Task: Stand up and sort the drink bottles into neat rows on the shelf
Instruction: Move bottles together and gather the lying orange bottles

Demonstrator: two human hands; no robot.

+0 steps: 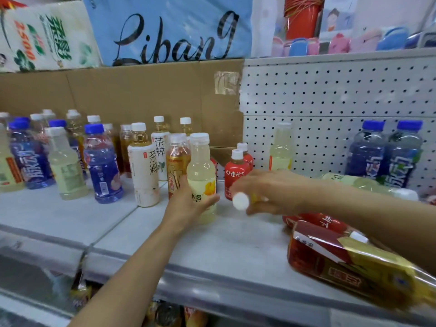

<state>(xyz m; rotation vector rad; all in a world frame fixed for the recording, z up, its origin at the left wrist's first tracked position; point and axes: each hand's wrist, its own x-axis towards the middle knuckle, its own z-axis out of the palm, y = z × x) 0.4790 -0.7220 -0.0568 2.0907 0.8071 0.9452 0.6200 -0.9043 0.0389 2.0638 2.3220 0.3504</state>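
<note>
- The left hand [188, 199] is wrapped round the lower half of an upright pale yellow bottle [202, 171] with a white cap, thumb on the near side and fingers curled across the label; the bottle stands on the grey shelf [212, 241].
- The right hand [271, 192] holds a second bottle [240, 201] lying on its side, its white cap pointing toward the camera; the fingers curl over it and hide nearly all of its body, so only the cap and a bit of yellow show.
- That cap sits just right of the left hand's bottle, close to it but whether touching I cannot tell.
- Just behind the two hands stand two red bottles [234, 173] with white caps, upright, one behind the other.
- Directly left of the left hand's bottle stands an amber tea bottle [177, 161], then a white-labelled tea bottle [143, 166], both upright.
- Further left of that grip stands a loose cluster of blue bottles [102, 166] and pale ones, upright but not lined up.
- Under and in front of the right forearm lie fallen bottles: a red one [316, 223] and a red-and-gold one [349, 263], both on their sides near the shelf's front edge.
- Behind the right forearm a pale green bottle [354, 182] lies flat, and two blue-capped bottles [387, 152] stand against the pegboard back [330, 95].
</note>
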